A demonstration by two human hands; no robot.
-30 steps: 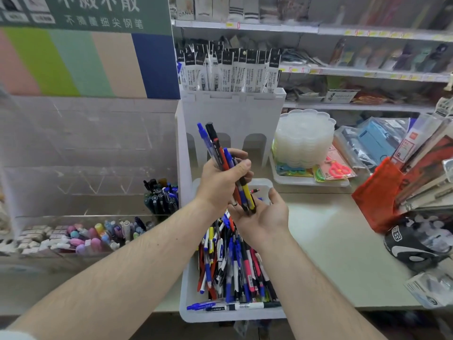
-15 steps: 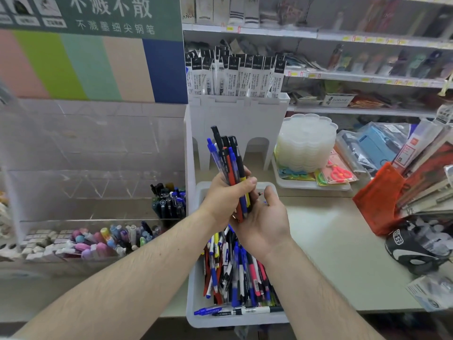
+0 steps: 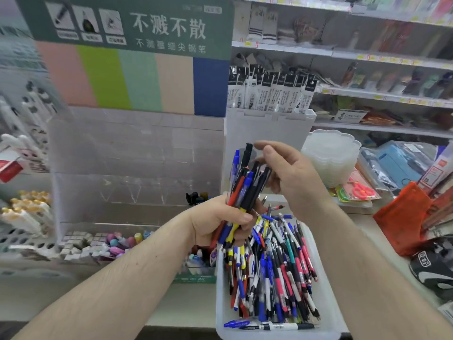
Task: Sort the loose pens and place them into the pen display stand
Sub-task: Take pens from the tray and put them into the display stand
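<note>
Sorting step: a gathered bundle of pens [image 3: 245, 185] was held above the white tray [image 3: 220, 315].

We judged the selection step to be in hand, with no pen yet at the clear pen display stand [image 3: 137, 168], which stood left of the tray. Our left hand [image 3: 220, 219] gripped the bundle upright, fingers curled tight round the barrels. Our right hand [image 3: 291, 177] was half open at the bundle's tops, thumb and forefinger closing on a black pen; firm contact could not be confirmed. The loose pens [image 3: 274, 266] lay heaped in the tray. The next move would call for drawing one pen clear without loosening the rest.
</note>
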